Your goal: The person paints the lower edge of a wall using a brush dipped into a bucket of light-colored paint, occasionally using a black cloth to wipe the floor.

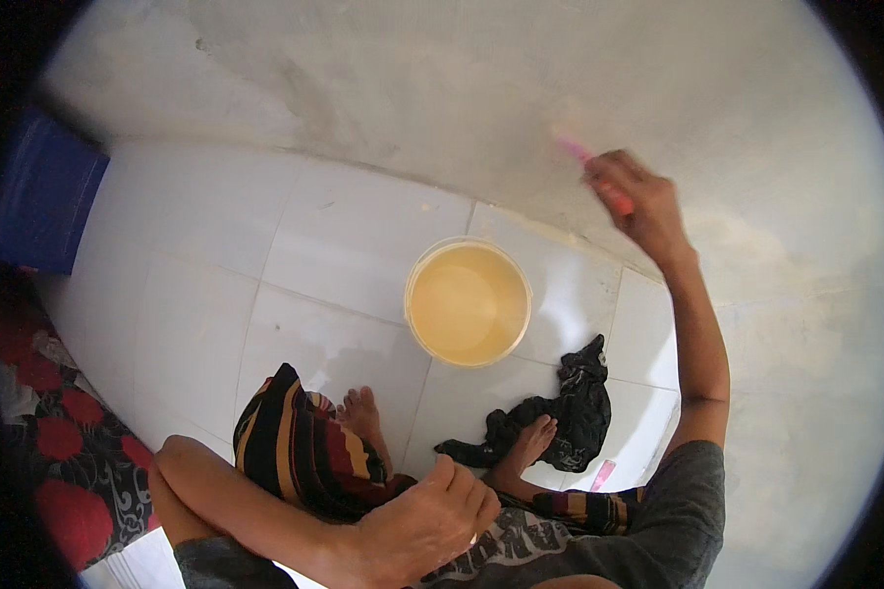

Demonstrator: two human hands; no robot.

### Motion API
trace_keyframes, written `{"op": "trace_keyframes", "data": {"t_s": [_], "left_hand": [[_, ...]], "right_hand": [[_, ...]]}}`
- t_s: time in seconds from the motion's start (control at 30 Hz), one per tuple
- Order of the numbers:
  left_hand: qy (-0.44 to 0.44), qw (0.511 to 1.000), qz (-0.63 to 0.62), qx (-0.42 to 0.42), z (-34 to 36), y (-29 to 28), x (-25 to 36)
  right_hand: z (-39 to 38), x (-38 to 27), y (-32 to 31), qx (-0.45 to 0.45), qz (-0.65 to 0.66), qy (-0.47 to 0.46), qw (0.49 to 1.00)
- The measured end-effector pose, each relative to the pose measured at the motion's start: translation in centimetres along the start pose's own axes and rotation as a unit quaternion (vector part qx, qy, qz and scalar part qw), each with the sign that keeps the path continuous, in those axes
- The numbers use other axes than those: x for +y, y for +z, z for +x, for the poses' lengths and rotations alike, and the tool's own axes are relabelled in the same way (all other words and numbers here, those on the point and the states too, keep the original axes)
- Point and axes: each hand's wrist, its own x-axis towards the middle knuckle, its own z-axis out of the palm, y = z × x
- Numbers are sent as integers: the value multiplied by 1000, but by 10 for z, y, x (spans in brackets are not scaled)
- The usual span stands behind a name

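gripping a pink tool (575, 150) in the right hand (646, 199), upper right of the frame. seems light and stiff, maybe slippery if wet; best held by the handle (616, 199). can't tell whether holding anything in the curled left hand (427, 525), bottom middle.

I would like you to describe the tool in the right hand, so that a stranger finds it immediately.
Begin at the grey wall and follow it rightward to the raised right hand. The slim tool, pink and orange, is in its grip, its tip blurred. Being held sets it apart from the pink item near the black cloth.
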Motion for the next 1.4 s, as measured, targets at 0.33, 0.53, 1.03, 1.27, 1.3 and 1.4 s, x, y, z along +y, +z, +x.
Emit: {"op": "trace_keyframes", "data": {"t_s": [0.33, 0.53, 1.03, 1.27, 1.3, 1.4], "left_hand": [[15, 1000, 8, -7, -3, 0, -1], [13, 1000, 13, -17, -4, -1, -4], [11, 999, 33, 10, -14, 6, -1], [23, 999, 46, 14, -17, 1, 3], [19, 999, 45, 18, -16, 0, 4], [11, 999, 29, 8, -16, 0, 1]], "right_hand": [[15, -24, 31, -22, 16, -45, 999], [30, -35, 0, 150, -21, -23, 988], [32, -52, 22, 118, 14, -60, 991], [47, -37, 22, 126, 18, -60, 990], [48, -43, 16, 168, -12, -70, 983], [41, -52, 34, 180, 19, -72, 981]]}}
